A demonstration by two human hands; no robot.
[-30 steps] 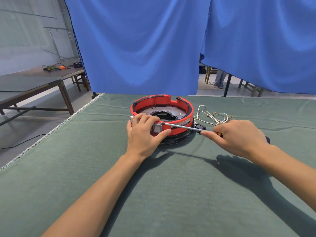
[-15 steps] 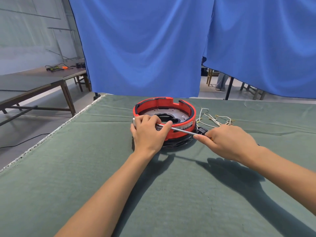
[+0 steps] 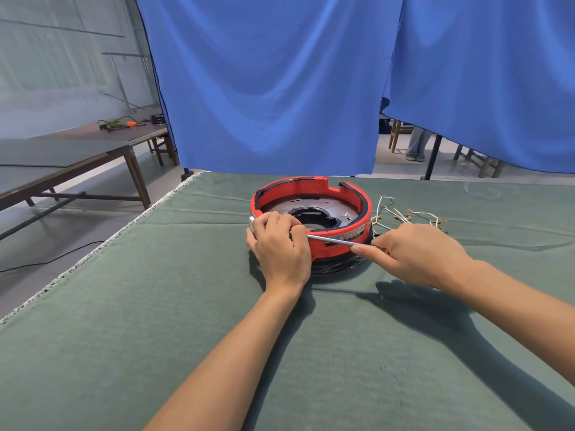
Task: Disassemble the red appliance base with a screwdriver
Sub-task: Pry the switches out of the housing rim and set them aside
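While left hand steadies base, screwdriver alongside

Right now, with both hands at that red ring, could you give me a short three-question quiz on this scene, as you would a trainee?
1. True or false: the right hand holds the screwdriver.
2. The loose white wires lie on which side of the red appliance base: A left, B right, C inside it?
3. Fill in: the left hand has its grip on the base's near ____ rim.

Key: 1 true. 2 B. 3 left.
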